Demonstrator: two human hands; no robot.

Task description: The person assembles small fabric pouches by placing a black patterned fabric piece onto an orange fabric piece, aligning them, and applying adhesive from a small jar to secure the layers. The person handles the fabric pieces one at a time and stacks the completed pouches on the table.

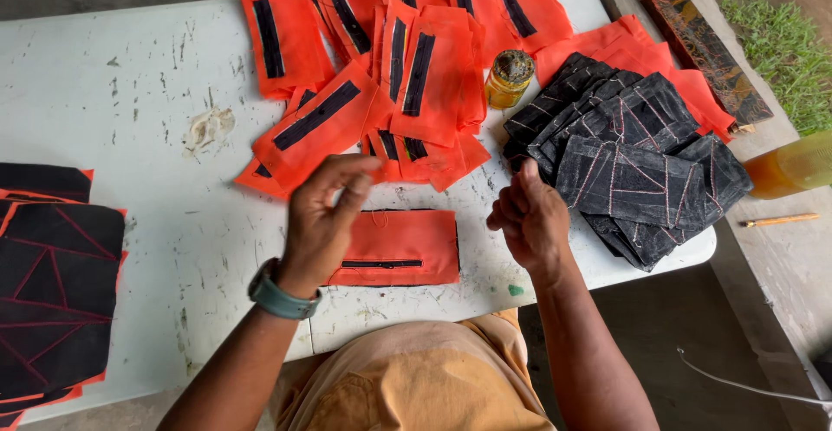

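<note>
Between the two hands, an orange fabric piece with a zipper (400, 247) lies flat on the white bench (147, 128). Above its left end the left hand (322, 223) hovers, fingers (347, 171) curled and pinched together. At its right end the right hand (529, 219) is loosely closed; whether either hand holds thread I cannot tell. Beyond lie orange patches (381, 84), a small jar (509, 77) and black quilted pieces (637, 167).
</note>
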